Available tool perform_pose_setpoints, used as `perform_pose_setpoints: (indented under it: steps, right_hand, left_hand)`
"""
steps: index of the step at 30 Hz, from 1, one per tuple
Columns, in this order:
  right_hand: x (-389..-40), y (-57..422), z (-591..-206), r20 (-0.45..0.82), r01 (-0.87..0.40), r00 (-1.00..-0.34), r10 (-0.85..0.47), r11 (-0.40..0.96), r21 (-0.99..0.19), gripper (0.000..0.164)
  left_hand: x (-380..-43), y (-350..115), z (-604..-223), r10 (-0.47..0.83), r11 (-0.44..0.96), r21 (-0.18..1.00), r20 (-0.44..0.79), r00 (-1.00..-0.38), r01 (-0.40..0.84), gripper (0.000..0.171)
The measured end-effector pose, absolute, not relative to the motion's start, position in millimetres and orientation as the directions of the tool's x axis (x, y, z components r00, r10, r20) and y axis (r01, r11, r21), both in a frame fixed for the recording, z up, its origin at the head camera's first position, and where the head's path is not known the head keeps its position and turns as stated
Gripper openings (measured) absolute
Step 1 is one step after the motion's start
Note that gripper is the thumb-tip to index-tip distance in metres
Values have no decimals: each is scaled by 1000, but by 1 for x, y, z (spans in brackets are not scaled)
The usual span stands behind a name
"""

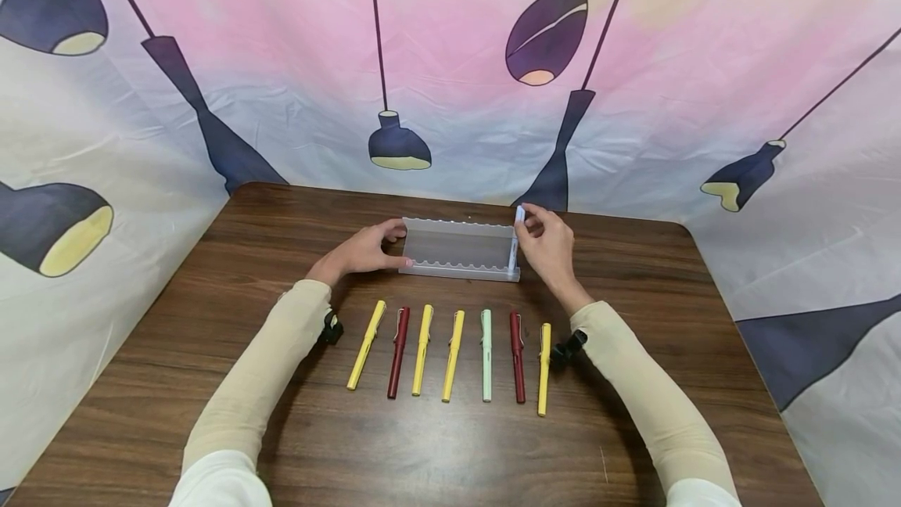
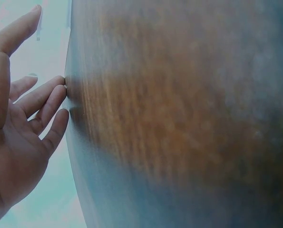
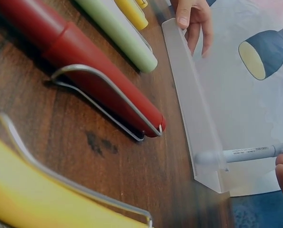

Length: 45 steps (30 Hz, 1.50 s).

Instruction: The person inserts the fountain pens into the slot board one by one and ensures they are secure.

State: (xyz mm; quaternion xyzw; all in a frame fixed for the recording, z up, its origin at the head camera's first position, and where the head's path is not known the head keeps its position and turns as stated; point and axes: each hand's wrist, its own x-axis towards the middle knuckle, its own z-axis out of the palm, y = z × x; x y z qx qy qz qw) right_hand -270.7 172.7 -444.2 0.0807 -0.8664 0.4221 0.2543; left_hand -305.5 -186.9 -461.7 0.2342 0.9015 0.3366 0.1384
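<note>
A clear plastic pen rack (image 1: 459, 273) with notched long edges stands toward the back of the table. My left hand (image 1: 362, 249) holds its left end, the thumb on the front edge and the fingers by the back corner. In the left wrist view, the left hand (image 2: 24, 123) has its thumb apart from lightly bent fingers. At the rack's right end, my right hand (image 1: 547, 247) pinches a pale blue pen (image 1: 514, 253) by its far end. The pen's near end lies at the front edge, seen through the plastic in the right wrist view.
In front of the rack several pens lie in a row on the wooden table (image 1: 317, 444): yellow ones (image 1: 366, 346), dark red ones (image 1: 398, 352) and one light green pen (image 1: 486, 354). Behind the table hangs a cloth (image 1: 457, 45) printed with lamps.
</note>
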Motion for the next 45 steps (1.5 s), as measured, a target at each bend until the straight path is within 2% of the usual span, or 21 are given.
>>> perform_pose_setpoints:
  steps: [9, 23, 45]
  right_hand:
    - [-265, 180, -435, 524, -370, -848, 77, 623, -690, 32]
    - [-232, 196, -415, 510, -389, -860, 30, 609, -691, 28]
    - [-166, 221, -440, 329, -313, -939, -104, 655, -688, 33]
  left_hand:
    - [-305, -185, -462, 515, 665, 671, -96, -852, 326, 96]
    - [-304, -188, -461, 509, 666, 675, -102, -855, 316, 96]
    - [-306, -187, -461, 521, 662, 671, -92, -849, 334, 96]
